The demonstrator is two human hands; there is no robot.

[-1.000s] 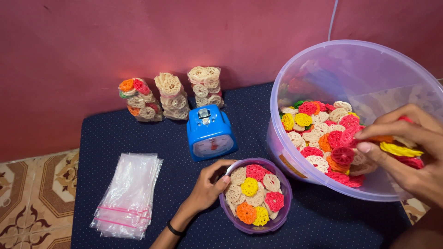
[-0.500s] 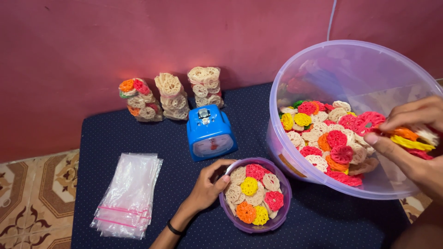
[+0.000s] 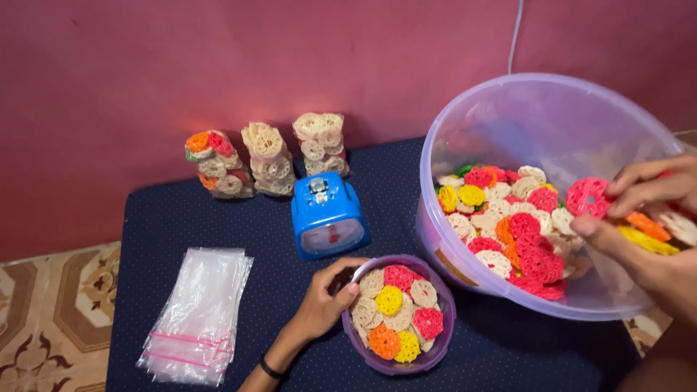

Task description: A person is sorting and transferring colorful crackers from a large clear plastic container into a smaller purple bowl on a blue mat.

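Crackers lifted from the tub

Right hand (image 3: 642, 218) pinched colourful crackers (image 3: 589, 196) inside the tilted tub (image 3: 472, 109); left hand (image 3: 323, 305) curled against the small bowl (image 3: 443, 341), steadying it.

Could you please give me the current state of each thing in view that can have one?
Big tub: tilted, partly filled with coloured crackers.
Small purple bowl: upright, full.
Left hand: grips the small purple bowl's rim.
Right hand: in the tub, holding a pink cracker.
Three packed bags: filled, standing.
Empty plastic bags: stacked flat.
Blue scale: nothing on it.
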